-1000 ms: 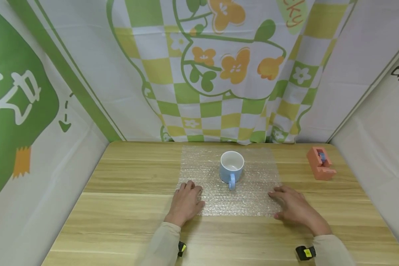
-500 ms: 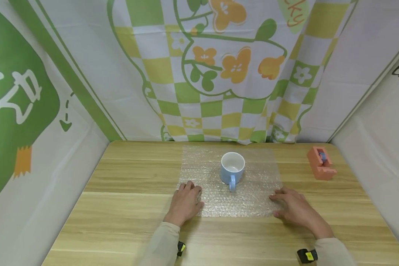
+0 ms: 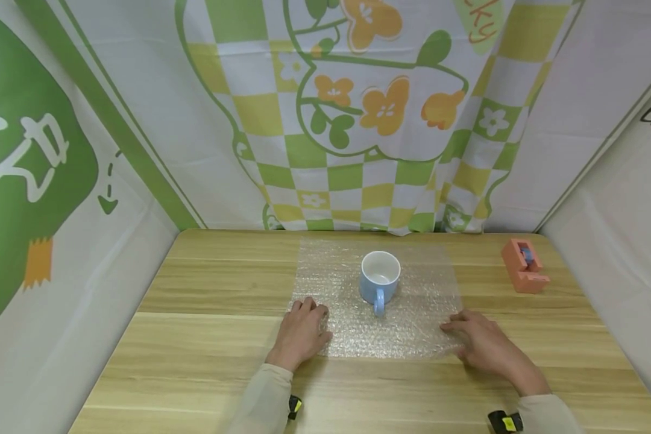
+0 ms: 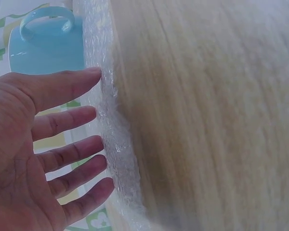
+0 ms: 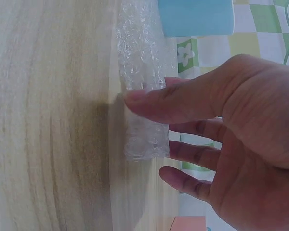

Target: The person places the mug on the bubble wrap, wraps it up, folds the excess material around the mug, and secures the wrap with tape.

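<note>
A light blue mug (image 3: 380, 283) with a white inside stands upright on a sheet of bubble wrap (image 3: 380, 340), its handle towards me. At the sheet's near left side, my left hand (image 3: 300, 334) rests its fingertips on the wrap, fingers spread and fairly straight in the left wrist view. My right hand (image 3: 488, 348) holds the near right corner, thumb (image 5: 149, 106) at the near edge and fingers on the far side of the film. The mug's blue side (image 4: 48, 45) shows beyond the left thumb.
An orange tape dispenser (image 3: 523, 265) sits at the back right of the wooden table (image 3: 206, 361). A checked, flowered cloth (image 3: 358, 150) hangs behind the table, with pale cloth walls on both sides.
The bubble wrap and the mug on it have slid slightly towards me. My right hand has shifted a little nearer and its thumb has closed in at the corner; the left has hardly moved.
</note>
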Available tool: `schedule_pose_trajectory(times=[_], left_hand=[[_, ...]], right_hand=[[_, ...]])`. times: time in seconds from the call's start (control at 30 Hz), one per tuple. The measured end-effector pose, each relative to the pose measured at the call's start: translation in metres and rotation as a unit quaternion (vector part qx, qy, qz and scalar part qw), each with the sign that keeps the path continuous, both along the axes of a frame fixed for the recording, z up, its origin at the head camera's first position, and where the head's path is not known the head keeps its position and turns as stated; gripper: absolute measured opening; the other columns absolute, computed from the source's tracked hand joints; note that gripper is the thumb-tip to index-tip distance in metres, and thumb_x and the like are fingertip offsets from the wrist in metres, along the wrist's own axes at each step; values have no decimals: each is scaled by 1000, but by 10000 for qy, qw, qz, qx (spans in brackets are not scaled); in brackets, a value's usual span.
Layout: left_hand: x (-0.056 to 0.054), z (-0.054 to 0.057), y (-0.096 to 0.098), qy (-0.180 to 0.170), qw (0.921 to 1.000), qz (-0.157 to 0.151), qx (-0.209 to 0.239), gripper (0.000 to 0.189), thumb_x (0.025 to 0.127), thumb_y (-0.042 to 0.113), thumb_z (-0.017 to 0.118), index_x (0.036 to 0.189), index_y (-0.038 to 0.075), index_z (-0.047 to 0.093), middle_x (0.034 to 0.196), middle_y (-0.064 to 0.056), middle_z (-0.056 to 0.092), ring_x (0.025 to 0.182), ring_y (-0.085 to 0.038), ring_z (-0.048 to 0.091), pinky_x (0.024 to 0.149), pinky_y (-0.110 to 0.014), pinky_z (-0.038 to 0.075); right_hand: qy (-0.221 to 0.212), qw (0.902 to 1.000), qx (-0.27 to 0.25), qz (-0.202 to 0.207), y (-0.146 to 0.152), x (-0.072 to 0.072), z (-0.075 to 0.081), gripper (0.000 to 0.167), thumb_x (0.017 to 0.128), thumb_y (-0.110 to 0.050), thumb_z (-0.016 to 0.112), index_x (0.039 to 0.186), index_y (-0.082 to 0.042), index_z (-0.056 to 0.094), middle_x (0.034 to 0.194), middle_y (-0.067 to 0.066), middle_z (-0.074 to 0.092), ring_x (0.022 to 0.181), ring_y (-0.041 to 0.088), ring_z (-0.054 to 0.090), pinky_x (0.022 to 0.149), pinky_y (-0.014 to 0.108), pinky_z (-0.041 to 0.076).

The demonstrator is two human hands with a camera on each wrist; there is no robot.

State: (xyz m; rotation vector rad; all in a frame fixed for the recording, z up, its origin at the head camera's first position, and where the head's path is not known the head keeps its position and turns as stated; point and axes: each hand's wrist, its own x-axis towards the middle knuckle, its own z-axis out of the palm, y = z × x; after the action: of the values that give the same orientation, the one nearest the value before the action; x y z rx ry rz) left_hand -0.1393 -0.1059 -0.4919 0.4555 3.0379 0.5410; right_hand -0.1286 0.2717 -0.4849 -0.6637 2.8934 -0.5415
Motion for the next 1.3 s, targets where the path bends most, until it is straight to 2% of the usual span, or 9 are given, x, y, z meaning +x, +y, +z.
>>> schedule_pose_trajectory(times=[0.2,0.37,0.5,0.67,0.97,1.1,1.3], left_hand=[[0,0,0,23,10000,9,67,37,84,24,82,115,6,70,107,-11,58,101,-32,54,81,-49,51],[0,1,0,5,10000,-2,77,37,85,24,81,115,6,70,107,-11,58,102,-32,54,80,-49,51],[0,2,0,-12,10000,2,74,37,85,24,81,115,6,70,108,-12,58,104,-34,55,82,-50,52],[-1,1,1,-17,9999,47,88,36,85,24,81,114,6,70,108,-12,58,106,-36,55,83,-51,51],[0,-1,1,29,10000,19,91,36,84,24,82,113,6,70,107,-12,58,105,-37,56,83,-51,51],[0,-2,1,22,9999,22,98,35,84,24,81,113,6,70,106,-12,58,105,-37,56,83,-52,52],[0,-2,1,10,9999,40,96,35,85,25,80,113,7,70,107,-12,58,106,-37,56,84,-52,51]], right_hand=[[169,9995,-269,-34,-1,1,3,37,74,6,78,108,-8,74,118,16,67,110,42,61,91,65,47],[446,9964,-617,-378,-3,0,11,34,74,13,67,100,-8,74,108,11,71,104,37,66,87,56,54],[751,9931,-685,-579,-5,-2,20,35,76,16,62,98,-8,74,105,10,71,103,37,66,82,54,55],[1014,9886,-937,-602,-5,-8,28,29,81,13,70,98,-10,73,105,10,71,104,38,65,82,56,53],[1757,9738,-1410,-325,-12,-14,31,32,77,7,82,102,-12,74,105,7,72,101,33,65,82,55,53],[1963,9674,-1581,-254,-19,-19,35,25,82,1,81,103,-12,74,105,6,73,101,31,66,83,53,53],[2045,9609,-1848,-274,-34,-29,46,11,92,-7,74,102,-12,74,103,3,73,100,28,67,85,51,52]])
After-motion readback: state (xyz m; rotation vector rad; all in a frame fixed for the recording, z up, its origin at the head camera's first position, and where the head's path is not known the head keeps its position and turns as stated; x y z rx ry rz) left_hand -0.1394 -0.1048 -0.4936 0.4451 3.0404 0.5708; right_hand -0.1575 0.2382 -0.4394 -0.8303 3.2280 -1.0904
